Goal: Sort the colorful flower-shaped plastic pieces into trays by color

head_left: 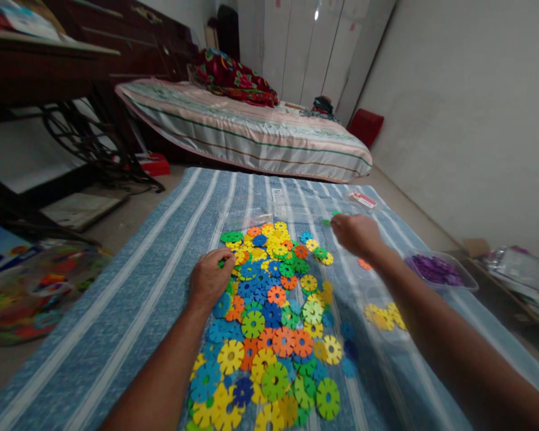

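Note:
A loose pile of notched plastic snowflake discs in yellow, blue, green and orange covers the middle of the cloth. At the pile's left edge is my left hand, its fingers closed on a green disc. My right hand is farther forward, right of the pile, its fingers pinched together. Green shows at its fingertips, where a green disc also lies; the grip is partly hidden. Yellow discs and an orange disc lie around my right forearm, seemingly on clear plastic.
A clear tub of purple discs stands at the right. Clear plastic packaging and a red-and-white label lie toward the far edge of the striped cloth. A bag of coloured discs sits at the left; a bed stands beyond.

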Available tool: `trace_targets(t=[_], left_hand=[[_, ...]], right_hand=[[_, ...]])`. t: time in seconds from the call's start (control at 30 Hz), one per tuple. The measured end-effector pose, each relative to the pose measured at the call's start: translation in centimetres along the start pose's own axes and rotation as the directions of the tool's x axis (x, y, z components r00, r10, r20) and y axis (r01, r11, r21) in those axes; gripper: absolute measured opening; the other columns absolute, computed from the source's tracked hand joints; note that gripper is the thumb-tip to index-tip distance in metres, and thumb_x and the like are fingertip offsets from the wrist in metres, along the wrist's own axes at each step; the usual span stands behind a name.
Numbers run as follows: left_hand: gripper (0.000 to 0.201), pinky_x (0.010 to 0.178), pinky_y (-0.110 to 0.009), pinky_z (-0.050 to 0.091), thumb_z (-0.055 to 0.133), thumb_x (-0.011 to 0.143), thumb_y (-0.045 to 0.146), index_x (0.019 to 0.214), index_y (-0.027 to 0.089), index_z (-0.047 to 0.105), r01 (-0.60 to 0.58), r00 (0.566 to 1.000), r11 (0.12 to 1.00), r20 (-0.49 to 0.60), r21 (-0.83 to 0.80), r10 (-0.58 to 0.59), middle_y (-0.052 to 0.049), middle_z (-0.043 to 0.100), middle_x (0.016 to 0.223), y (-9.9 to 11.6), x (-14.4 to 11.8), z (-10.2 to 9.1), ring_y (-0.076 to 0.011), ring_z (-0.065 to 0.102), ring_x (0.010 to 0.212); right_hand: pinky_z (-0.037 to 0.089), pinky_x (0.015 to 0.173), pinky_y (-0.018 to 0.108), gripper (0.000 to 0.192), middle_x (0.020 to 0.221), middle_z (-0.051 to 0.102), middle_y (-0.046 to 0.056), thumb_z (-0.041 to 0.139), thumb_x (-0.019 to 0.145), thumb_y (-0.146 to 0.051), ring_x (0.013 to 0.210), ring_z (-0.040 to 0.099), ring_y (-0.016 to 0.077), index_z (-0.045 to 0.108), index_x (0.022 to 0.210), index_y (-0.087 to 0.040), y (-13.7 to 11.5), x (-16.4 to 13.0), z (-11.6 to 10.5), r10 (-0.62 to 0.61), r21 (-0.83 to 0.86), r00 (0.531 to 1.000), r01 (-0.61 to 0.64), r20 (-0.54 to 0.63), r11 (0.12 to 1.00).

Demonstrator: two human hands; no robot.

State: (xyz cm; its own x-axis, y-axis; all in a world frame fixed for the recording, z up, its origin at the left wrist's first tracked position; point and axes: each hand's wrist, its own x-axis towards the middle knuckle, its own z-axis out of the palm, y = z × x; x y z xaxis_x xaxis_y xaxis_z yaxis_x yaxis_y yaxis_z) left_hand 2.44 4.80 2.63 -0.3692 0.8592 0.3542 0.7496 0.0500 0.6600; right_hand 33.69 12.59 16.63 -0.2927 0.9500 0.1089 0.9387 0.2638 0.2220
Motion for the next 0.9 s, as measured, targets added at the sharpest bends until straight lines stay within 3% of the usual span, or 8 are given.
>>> trace_targets(t=[0.1,0.2,0.3,0.47,0.67,0.9], left_hand=[[0.024,0.101,-0.035,0.051,0.052,0.08,0.039,0.081,0.024,0.072,-0.006,1.0,1.0,0.003,-0.003,0.006,-0.003,0.077,0.104,0.0,0.0,0.0,-0.0231,0.069,0.105],[0.025,0.101,-0.037,0.051,0.051,0.079,0.039,0.08,0.024,0.071,0.01,1.0,1.0,0.005,0.003,-0.01,-0.004,0.077,0.106,0.1,0.0,0.1,-0.024,0.069,0.106],[0.026,0.102,-0.037,0.049,0.05,0.079,0.039,0.08,0.024,0.071,0.024,1.0,1.0,0.016,0.003,-0.024,-0.005,0.077,0.106,0.3,-0.1,0.0,-0.024,0.069,0.107],[0.024,0.104,-0.036,0.049,0.051,0.079,0.037,0.08,0.023,0.071,0.024,1.0,1.0,0.019,0.005,-0.024,-0.004,0.077,0.108,0.6,-0.1,-0.1,-0.0236,0.068,0.108],[0.021,0.103,-0.033,0.049,0.053,0.079,0.034,0.082,0.024,0.071,0.013,1.0,1.0,0.015,0.006,-0.013,-0.003,0.077,0.106,0.7,-0.1,0.0,-0.0216,0.068,0.107],[0.022,0.102,-0.033,0.049,0.053,0.079,0.034,0.083,0.024,0.072,0.023,0.999,1.0,0.035,0.013,-0.023,-0.003,0.077,0.107,0.9,-0.1,-0.1,-0.0216,0.068,0.107]], right_hand=[[0.036,0.064,0.029,0.036,0.098,0.076,0.014,0.045,0.101,-0.038,0.089,0.069,0.0276,0.067,0.123,-0.019,2.1,1.9,-0.7,0.212,0.027,0.96,-0.211,-0.183,0.977],[0.035,0.063,0.028,0.035,0.096,0.076,0.013,0.044,0.102,-0.04,0.089,0.069,0.0276,0.071,0.115,-0.021,2.2,1.2,-0.3,0.213,0.05,0.961,-0.208,-0.178,0.977],[0.032,0.061,0.028,0.034,0.093,0.077,0.011,0.044,0.102,-0.037,0.086,0.07,0.0251,0.074,0.105,-0.022,1.1,-1.0,1.0,0.139,0.072,0.987,-0.133,-0.075,0.988],[0.032,0.061,0.027,0.029,0.09,0.079,0.008,0.047,0.101,-0.033,0.083,0.072,0.022,0.073,0.11,-0.023,-1.4,-5.5,3.4,-0.045,0.204,0.996,0.029,0.074,0.979],[0.026,0.059,0.027,0.021,0.086,0.078,0.006,0.052,0.099,-0.028,0.078,0.071,0.0177,0.072,0.1,-0.023,-4.7,-10.2,4.1,-0.38,0.339,0.896,0.293,0.23,0.894],[0.023,0.057,0.028,0.02,0.086,0.077,0.006,0.05,0.099,-0.024,0.076,0.07,0.0167,0.068,0.108,-0.023,-7.2,-11.7,2.9,-0.487,0.323,0.821,0.393,0.298,0.861]])
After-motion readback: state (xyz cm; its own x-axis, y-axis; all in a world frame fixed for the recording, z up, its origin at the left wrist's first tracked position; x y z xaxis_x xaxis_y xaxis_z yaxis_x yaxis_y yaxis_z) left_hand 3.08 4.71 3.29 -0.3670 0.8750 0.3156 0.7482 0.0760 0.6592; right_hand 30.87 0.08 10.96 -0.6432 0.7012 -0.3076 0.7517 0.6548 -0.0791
